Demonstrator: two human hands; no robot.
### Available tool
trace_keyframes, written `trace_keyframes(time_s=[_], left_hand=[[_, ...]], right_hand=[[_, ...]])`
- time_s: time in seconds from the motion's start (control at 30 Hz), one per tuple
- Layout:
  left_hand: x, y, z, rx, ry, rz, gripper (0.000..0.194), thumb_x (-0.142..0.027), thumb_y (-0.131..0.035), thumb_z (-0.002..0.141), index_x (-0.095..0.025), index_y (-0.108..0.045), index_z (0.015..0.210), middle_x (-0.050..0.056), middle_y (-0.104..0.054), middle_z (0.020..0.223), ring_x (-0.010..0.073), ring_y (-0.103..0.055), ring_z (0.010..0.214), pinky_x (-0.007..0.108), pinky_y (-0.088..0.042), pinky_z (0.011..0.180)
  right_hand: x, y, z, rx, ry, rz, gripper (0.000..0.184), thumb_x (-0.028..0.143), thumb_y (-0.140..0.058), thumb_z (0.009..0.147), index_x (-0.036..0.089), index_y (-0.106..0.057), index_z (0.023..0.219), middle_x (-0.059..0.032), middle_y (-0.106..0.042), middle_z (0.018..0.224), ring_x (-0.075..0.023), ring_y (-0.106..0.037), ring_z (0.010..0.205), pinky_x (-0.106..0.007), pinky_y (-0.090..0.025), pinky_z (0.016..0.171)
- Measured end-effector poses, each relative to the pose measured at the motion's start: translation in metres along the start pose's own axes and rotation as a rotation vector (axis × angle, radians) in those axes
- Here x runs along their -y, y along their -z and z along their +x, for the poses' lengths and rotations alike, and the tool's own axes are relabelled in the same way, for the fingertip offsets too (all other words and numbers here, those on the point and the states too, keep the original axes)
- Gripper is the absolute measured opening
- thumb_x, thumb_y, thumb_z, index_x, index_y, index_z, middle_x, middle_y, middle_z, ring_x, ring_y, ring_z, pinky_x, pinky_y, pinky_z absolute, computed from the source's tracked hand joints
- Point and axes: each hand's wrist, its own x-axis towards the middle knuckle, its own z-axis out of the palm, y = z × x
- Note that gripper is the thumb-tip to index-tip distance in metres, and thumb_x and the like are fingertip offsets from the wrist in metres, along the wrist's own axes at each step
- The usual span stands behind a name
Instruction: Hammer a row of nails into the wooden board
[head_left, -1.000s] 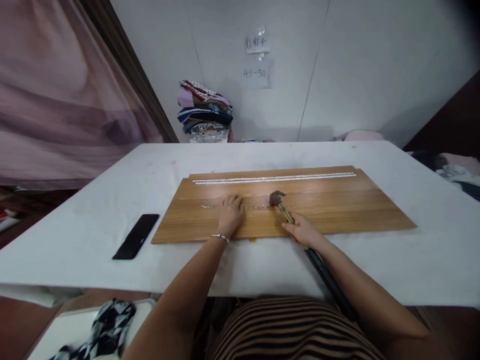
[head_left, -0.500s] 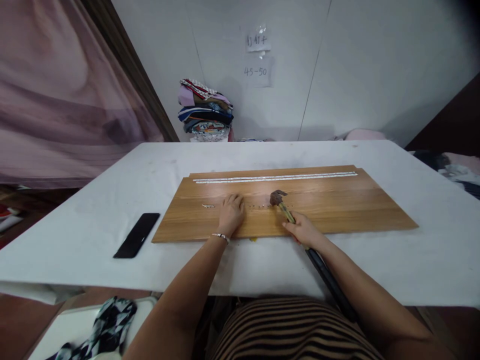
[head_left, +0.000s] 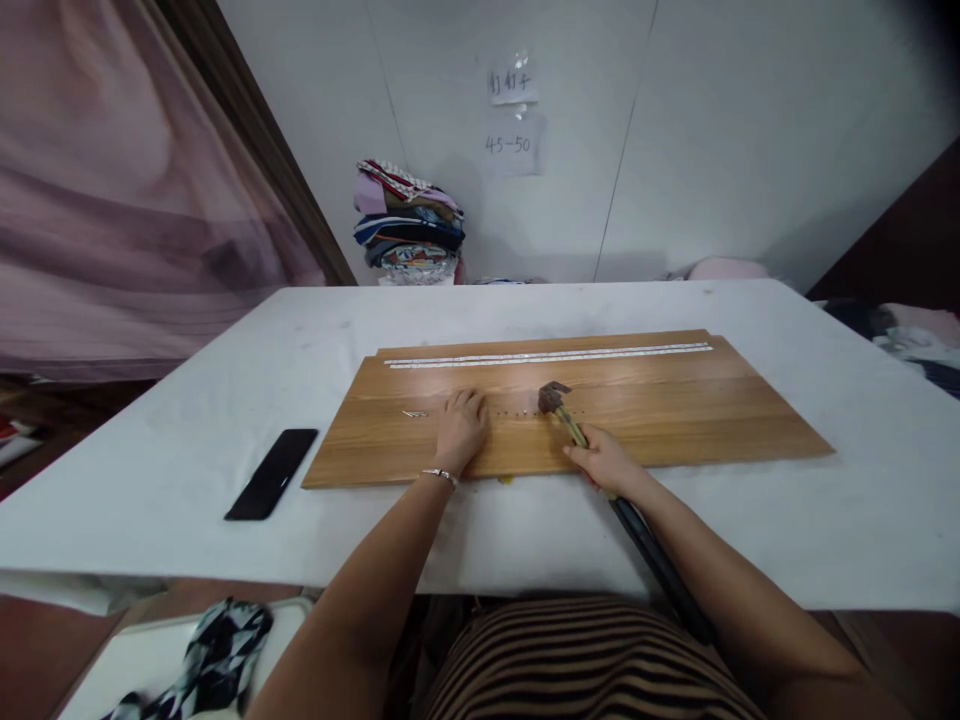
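A wooden board lies flat on the white-covered table. My right hand is wrapped round the handle of a claw hammer, whose rusty head hangs over the row of small nails along the board's middle. The handle runs back toward my body, its dark grip under my forearm. My left hand rests on the board left of that row, palm down with its fingers laid out. Several loose nails lie just left of it. Whether the hammer head touches a nail I cannot tell.
Two white strips run along the board's far side. A black phone lies on the table left of the board. Folded cloth is stacked at the wall. A patterned cloth hangs over a pale seat at lower left.
Almost nothing differs. The whole view has shifted very slightly; both hands and the hammer keep the same places over the board.
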Motion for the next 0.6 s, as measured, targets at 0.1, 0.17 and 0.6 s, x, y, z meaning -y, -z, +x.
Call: trace_keyframes(time_s=[0.1, 0.17, 0.6], left_hand=[[-0.0011, 0.0017, 0.0002, 0.012, 0.004, 0.002, 0.027, -0.021, -0.047, 0.094, -0.021, -0.070, 0.110, 0.011, -0.067, 0.128, 0.0262, -0.056, 0.124, 0.043, -0.041, 0.110], [-0.0020, 0.0026, 0.0003, 0.018, 0.007, 0.005, 0.027, -0.021, -0.047, 0.095, -0.021, -0.070, 0.110, 0.011, -0.067, 0.128, 0.0262, -0.056, 0.124, 0.043, -0.041, 0.110], [-0.0040, 0.0047, -0.0002, 0.018, 0.012, -0.006, 0.029, -0.020, -0.047, 0.094, -0.021, -0.071, 0.112, 0.011, -0.067, 0.128, 0.0267, -0.056, 0.125, 0.044, -0.042, 0.110]], right_hand=[[0.0008, 0.0005, -0.0006, -0.007, 0.005, -0.006, 0.010, 0.018, -0.056, 0.088, 0.022, -0.048, 0.085, 0.0129, -0.039, 0.036, -0.0095, -0.036, 0.030, -0.020, -0.026, 0.036], [0.0013, 0.0007, -0.0006, -0.008, 0.008, -0.012, 0.009, 0.018, -0.055, 0.089, 0.022, -0.048, 0.085, 0.0126, -0.039, 0.036, -0.0096, -0.037, 0.030, -0.019, -0.026, 0.036], [-0.0013, 0.0010, 0.0016, 0.000, 0.014, -0.016, 0.003, 0.018, -0.054, 0.091, 0.020, -0.051, 0.092, 0.0122, -0.040, 0.036, -0.0104, -0.037, 0.030, -0.019, -0.027, 0.035]])
